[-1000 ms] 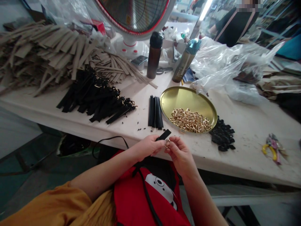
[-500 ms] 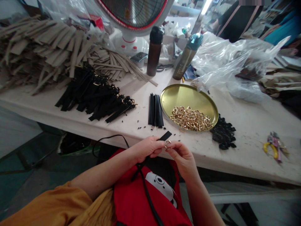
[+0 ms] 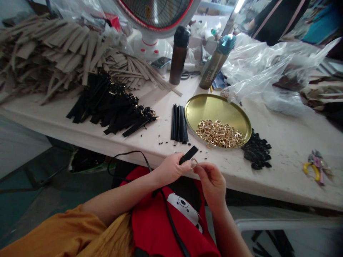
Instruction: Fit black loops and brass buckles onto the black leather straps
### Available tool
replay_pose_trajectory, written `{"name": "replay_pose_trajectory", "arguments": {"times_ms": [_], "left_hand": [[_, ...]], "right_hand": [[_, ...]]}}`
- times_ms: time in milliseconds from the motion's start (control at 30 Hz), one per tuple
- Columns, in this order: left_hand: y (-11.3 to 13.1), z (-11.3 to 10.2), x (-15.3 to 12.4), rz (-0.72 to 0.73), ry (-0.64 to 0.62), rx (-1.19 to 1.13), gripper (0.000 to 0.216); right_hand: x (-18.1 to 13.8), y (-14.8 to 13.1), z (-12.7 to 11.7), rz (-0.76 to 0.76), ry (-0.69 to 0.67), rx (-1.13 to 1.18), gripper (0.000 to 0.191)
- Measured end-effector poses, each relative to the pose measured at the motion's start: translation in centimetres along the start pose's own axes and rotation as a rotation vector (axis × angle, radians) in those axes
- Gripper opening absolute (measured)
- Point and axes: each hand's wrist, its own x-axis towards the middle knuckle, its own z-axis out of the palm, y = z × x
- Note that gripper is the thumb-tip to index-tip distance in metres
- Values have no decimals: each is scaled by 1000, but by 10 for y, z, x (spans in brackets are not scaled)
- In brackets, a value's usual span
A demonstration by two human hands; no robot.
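Note:
My left hand (image 3: pixel 171 167) is closed on a short black strap (image 3: pixel 189 155) whose end sticks up past my fingers. My right hand (image 3: pixel 211 178) pinches a small gold metal ring (image 3: pixel 194 163) right beside the strap's end. Both hands hover at the near edge of the table (image 3: pixel 281 178), just in front of a gold tray (image 3: pixel 214 107) holding several gold buckles (image 3: pixel 218 133). A neat bundle of black strips (image 3: pixel 179 123) lies left of the tray. A heap of small black pieces (image 3: pixel 256 150) lies right of it.
A pile of black straps with gold fittings (image 3: pixel 112 107) and a heap of tan strips (image 3: pixel 53 53) fill the left. A fan (image 3: pixel 154 21), two bottles (image 3: pixel 179 53), plastic bags (image 3: pixel 268 67) and yellow-handled pliers (image 3: pixel 313 167) are also on the table. Another person (image 3: pixel 276 18) stands at the far right.
My hands have shifted slightly up and right. The gold ring now sits nearer the strap's end.

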Motion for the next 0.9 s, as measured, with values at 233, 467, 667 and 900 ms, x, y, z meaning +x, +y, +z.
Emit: {"name": "replay_pose_trajectory", "arguments": {"times_ms": [233, 467, 667, 900], "left_hand": [[2, 4, -3, 96, 130, 158, 21], [-4, -2, 4, 1, 63, 89, 24], [-6, -9, 7, -26, -14, 153, 26], [-4, -13, 7, -32, -190, 221, 29]], "right_hand": [[6, -8, 12, 135, 73, 144, 13], [2, -1, 11, 134, 22, 160, 13], [2, 8, 1, -7, -76, -15, 10], [13, 9, -6, -139, -196, -101, 4]]}}
